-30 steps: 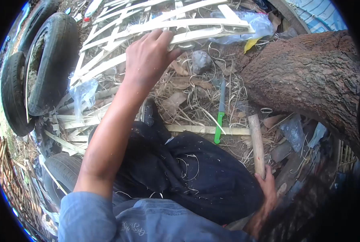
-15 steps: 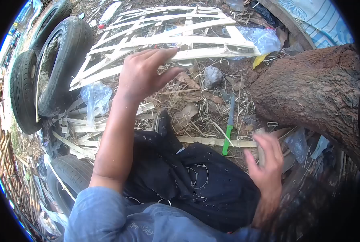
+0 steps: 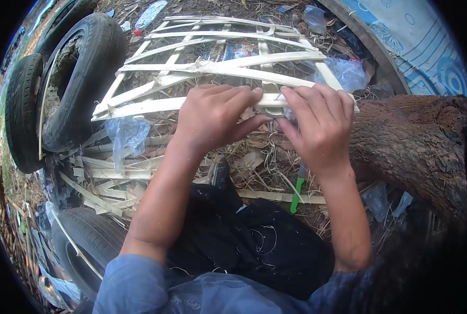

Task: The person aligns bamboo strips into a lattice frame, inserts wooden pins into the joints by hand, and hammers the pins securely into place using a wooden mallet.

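One left hand [image 3: 210, 115] and one right hand [image 3: 319, 118] bend narrowly over the lattice [image 3: 204, 66]'s near edge, grip unclear to me; four tyres [image 3: 100, 78] crowd frame left, one trunk [image 3: 411, 144] right.

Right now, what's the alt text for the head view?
A person's bare left hand and right hand are close together at the nearest strip of a pale, bamboo-like lattice. A green-handled knife lies nearer the wearer; a thick brown tree trunk fills the right side, black rubber tyres the left.
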`<action>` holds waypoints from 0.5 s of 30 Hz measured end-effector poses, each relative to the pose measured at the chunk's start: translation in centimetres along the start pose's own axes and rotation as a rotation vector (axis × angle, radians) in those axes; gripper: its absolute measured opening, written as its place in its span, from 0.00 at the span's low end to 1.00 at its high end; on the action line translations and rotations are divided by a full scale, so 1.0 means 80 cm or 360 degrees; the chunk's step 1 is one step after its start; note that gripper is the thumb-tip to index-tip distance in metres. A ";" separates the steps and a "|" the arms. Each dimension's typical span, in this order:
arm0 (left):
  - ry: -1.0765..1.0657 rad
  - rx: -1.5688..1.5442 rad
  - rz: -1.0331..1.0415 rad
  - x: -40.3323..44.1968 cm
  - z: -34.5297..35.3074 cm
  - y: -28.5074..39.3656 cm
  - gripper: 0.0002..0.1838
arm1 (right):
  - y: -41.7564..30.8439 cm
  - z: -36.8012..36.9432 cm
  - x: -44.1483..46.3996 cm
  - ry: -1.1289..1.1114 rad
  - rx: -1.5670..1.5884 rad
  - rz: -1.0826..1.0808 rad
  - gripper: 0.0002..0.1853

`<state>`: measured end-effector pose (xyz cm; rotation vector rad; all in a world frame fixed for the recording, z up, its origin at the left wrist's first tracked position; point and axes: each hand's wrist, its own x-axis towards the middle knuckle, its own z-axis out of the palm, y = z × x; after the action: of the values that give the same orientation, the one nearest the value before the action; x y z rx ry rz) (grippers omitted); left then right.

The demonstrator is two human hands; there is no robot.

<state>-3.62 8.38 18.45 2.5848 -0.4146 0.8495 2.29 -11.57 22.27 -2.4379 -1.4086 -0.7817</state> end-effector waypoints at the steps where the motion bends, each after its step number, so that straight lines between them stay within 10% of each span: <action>1: 0.0022 -0.0001 0.0012 -0.001 0.000 0.000 0.20 | -0.001 0.001 0.000 -0.0014 -0.0007 -0.0005 0.26; 15: 0.0126 0.0062 0.0065 -0.005 0.009 -0.005 0.17 | 0.000 0.004 0.003 0.0003 0.0086 -0.0036 0.24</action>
<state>-3.43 8.46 17.58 2.5760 -0.4336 0.9800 2.48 -11.21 22.14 -2.3841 -1.4403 -0.7405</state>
